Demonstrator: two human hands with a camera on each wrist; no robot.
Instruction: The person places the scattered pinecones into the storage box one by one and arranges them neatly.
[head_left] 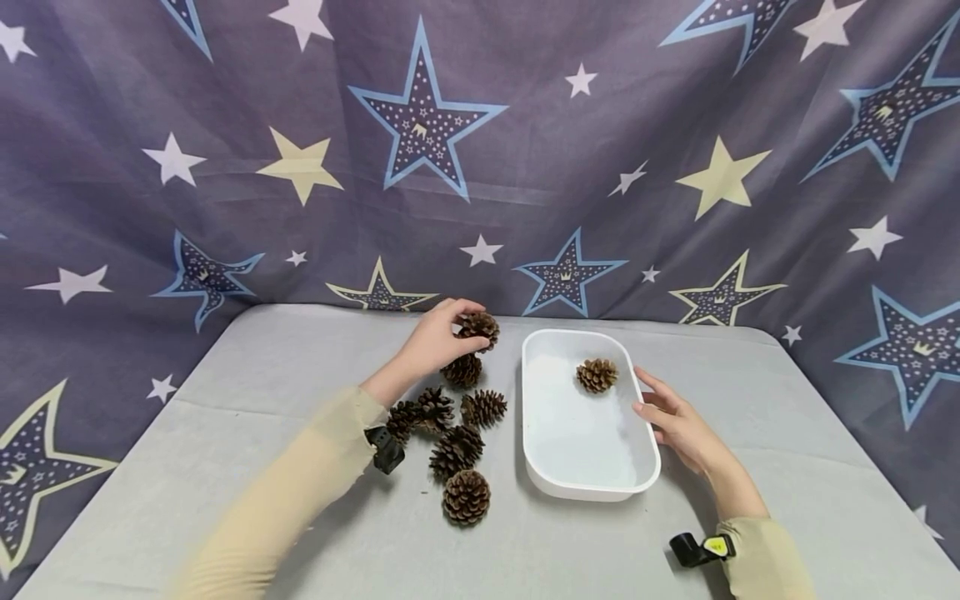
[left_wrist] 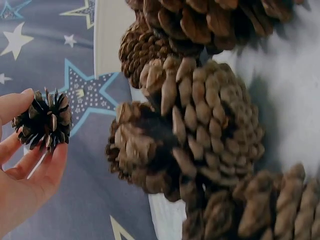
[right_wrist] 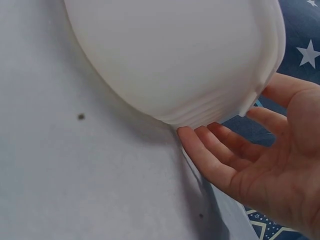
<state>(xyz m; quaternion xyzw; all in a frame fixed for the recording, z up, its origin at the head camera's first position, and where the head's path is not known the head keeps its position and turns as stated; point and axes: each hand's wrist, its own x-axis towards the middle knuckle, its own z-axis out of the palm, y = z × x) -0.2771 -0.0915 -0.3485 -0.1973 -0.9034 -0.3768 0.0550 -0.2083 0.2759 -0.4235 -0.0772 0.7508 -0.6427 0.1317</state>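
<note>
My left hand (head_left: 437,335) pinches a brown pine cone (head_left: 482,330) between thumb and fingers at the far side of the table. In the left wrist view that pine cone (left_wrist: 49,120) sits at the fingertips, its scales spread. Another pine cone (head_left: 463,372) lies just below it, near the hand. To the right stands a white rectangular tub (head_left: 577,450) with one pine cone (head_left: 597,376) inside. My right hand (head_left: 678,425) holds the tub's right side, thumb and fingers at the rim and wall. From the right wrist, the fingers (right_wrist: 210,160) reach the tub's underside.
Several loose pine cones (head_left: 457,452) form a cluster left of the tub, with a round one (head_left: 467,497) nearest the front. A pale grey cloth (head_left: 352,533) covers the table. A star-patterned curtain (head_left: 510,208) hangs behind it.
</note>
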